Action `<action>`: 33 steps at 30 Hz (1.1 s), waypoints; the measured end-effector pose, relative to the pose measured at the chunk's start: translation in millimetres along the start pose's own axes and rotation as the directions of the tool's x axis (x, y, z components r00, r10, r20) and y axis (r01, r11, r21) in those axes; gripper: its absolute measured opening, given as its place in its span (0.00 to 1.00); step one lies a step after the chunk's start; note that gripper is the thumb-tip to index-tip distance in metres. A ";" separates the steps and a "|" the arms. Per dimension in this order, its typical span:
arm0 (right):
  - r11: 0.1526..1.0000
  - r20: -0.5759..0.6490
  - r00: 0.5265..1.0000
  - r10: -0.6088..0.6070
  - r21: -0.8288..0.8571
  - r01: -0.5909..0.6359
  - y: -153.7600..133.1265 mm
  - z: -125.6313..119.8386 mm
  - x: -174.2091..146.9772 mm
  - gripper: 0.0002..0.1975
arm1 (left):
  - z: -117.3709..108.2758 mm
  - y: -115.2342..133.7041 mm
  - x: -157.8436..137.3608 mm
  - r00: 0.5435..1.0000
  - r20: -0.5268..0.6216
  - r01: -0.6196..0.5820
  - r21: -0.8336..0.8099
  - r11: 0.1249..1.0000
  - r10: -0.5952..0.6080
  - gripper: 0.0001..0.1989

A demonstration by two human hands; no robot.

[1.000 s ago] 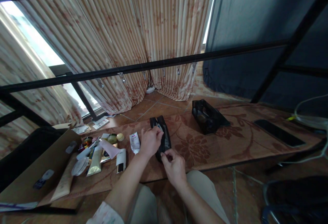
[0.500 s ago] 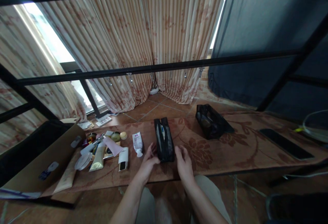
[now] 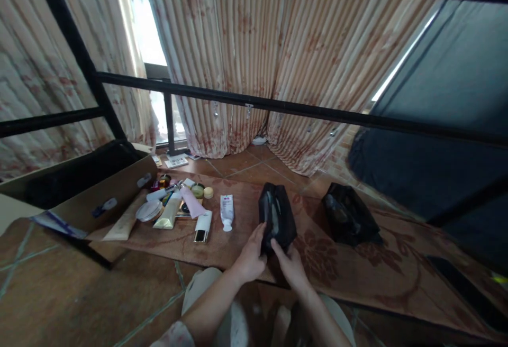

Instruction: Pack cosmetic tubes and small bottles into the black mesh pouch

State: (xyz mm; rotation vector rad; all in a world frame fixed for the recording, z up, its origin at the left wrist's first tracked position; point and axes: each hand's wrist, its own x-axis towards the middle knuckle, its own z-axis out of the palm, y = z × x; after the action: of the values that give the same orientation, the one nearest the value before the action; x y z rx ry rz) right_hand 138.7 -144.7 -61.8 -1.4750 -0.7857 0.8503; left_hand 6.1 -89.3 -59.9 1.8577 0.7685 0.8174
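Observation:
A small black zip pouch (image 3: 278,215) with see-through mesh panels stands in front of me, its long opening upward and something pale showing inside. My left hand (image 3: 253,254) holds its near left side. My right hand (image 3: 290,266) grips the near right end, with the thumb on top and the other fingers partly hidden. Left of the pouch lies a white tube (image 3: 227,212) with its cap toward me. Beside that is a white bottle (image 3: 202,226) with a dark lower end. A second black pouch (image 3: 349,215) sits to the right.
Cosmetics crowd the left side: a pink tube (image 3: 192,202), a gold-capped tube (image 3: 169,211), a round white container (image 3: 149,210) and a beige tube (image 3: 126,219). A cardboard box (image 3: 115,193) stands beyond them. A dark flat object (image 3: 464,286) lies at right on the patterned cloth (image 3: 246,241).
My hands have closed in on the pouch from either side and now hold it, and it looks turned and tilted. The view has swung leftward.

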 end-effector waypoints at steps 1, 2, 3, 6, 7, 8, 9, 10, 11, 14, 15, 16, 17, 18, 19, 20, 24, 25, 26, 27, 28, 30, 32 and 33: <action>0.998 -0.024 0.999 0.038 0.059 -0.036 1.1 -2.7 2.1 0.24 | 1.3 0.7 -1.8 1.000 0.019 -0.023 -0.002 1.000 0.023 0.45; 0.988 -0.051 0.994 0.093 0.126 -0.086 2.1 -6.2 3.7 0.25 | 2.7 1.8 -3.2 0.999 0.031 -0.042 -0.001 0.999 0.042 0.45; 0.972 -0.072 0.987 0.143 0.197 -0.126 2.9 -10.3 4.8 0.26 | 4.1 3.2 -4.2 0.997 0.044 -0.060 -0.003 0.998 0.061 0.45; 0.912 -0.010 0.970 0.243 0.344 -0.225 4.6 -25.0 6.6 0.24 | 7.4 7.8 -6.0 0.991 0.052 -0.120 -0.016 0.993 0.120 0.42; 0.894 0.011 0.963 0.270 0.369 -0.255 5.1 -29.8 7.0 0.24 | 8.3 9.1 -6.5 0.990 0.050 -0.131 -0.016 0.991 0.132 0.40; 0.878 0.009 0.958 0.287 0.396 -0.267 5.5 -34.0 7.3 0.22 | 9.1 10.0 -6.9 0.990 0.045 -0.136 -0.012 0.991 0.136 0.39; 0.861 0.018 0.952 0.304 0.422 -0.283 5.9 -37.6 7.7 0.21 | 10.0 10.6 -7.3 0.990 0.038 -0.135 -0.005 0.991 0.135 0.38; 0.843 0.034 0.948 0.318 0.447 -0.299 6.4 -40.3 8.2 0.21 | 10.8 10.8 -7.6 0.991 0.025 -0.129 0.005 0.992 0.129 0.37; 0.828 0.040 0.944 0.328 0.468 -0.307 6.8 -42.2 8.7 0.21 | 11.7 10.7 -7.8 0.993 0.006 -0.118 0.017 0.993 0.118 0.36; 0.800 0.053 0.938 0.343 0.507 -0.321 7.6 -44.4 10.4 0.21 | 13.5 9.3 -7.5 0.996 -0.065 -0.052 0.050 0.997 0.055 0.34; 0.795 0.056 0.937 0.346 0.513 -0.324 7.8 -44.5 10.9 0.22 | 13.8 8.9 -7.1 0.996 -0.085 -0.024 0.056 0.998 0.029 0.34; 0.792 0.062 0.935 0.349 0.514 -0.330 7.9 -44.6 11.3 0.23 | 14.0 8.5 -6.7 0.995 -0.098 -0.002 0.058 0.998 0.007 0.33; 0.789 0.068 0.933 0.353 0.515 -0.336 7.9 -44.5 11.5 0.24 | 14.0 8.3 -6.3 0.995 -0.102 0.013 0.058 0.998 -0.007 0.33; 0.787 0.069 0.931 0.358 0.515 -0.340 7.9 -44.5 11.5 0.25 | 14.0 8.2 -6.0 0.995 -0.102 0.019 0.057 0.998 -0.013 0.33; 0.784 0.067 0.930 0.362 0.517 -0.343 7.8 -44.4 11.3 0.25 | 13.9 8.2 -5.8 0.995 -0.097 0.018 0.056 0.998 -0.012 0.33; 0.782 0.066 0.929 0.365 0.519 -0.344 7.7 -44.3 10.9 0.24 | 13.9 8.2 -5.8 0.996 -0.091 0.013 0.054 0.998 -0.008 0.33; 0.774 0.063 0.924 0.377 0.526 -0.352 5.6 -42.7 8.4 0.23 | 14.9 7.8 -6.2 0.998 -0.062 0.004 0.056 0.998 0.000 0.33; 0.773 0.062 0.923 0.380 0.526 -0.353 4.7 -42.2 7.8 0.22 | 15.2 7.5 -6.3 0.998 -0.055 0.004 0.061 0.998 0.000 0.33; 0.774 0.058 0.923 0.380 0.526 -0.352 3.8 -41.7 7.2 0.22 | 15.6 7.3 -6.4 0.999 -0.050 0.004 0.068 0.998 0.000 0.32; 0.776 0.054 0.924 0.379 0.525 -0.349 2.8 -41.2 6.7 0.21 | 16.0 7.0 -6.4 0.999 -0.047 0.004 0.074 0.997 0.000 0.32; 0.779 0.049 0.925 0.378 0.522 -0.346 1.8 -40.8 6.3 0.21 | 16.3 6.7 -6.5 0.999 -0.044 0.005 0.079 0.997 -0.001 0.32; 0.789 0.032 0.927 0.375 0.515 -0.337 0.1 -40.3 5.6 0.20 | 16.8 6.1 -6.4 0.999 -0.040 0.010 0.083 0.996 -0.007 0.32; 0.801 0.008 0.930 0.368 0.504 -0.322 -0.8 -40.2 5.0 0.18 | 17.2 5.6 -6.0 0.999 -0.043 0.023 0.083 0.996 -0.020 0.32; 0.810 -0.005 0.932 0.362 0.497 -0.311 -0.8 -40.2 4.8 0.18 | 17.3 5.5 -5.7 0.998 -0.049 0.034 0.082 0.996 -0.030 0.32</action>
State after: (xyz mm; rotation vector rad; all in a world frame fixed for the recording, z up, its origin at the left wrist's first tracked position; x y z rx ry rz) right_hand 175.8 -160.7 -60.0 -1.1946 -0.1953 1.1382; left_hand 17.5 -104.4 -62.0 1.8996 0.8719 0.8231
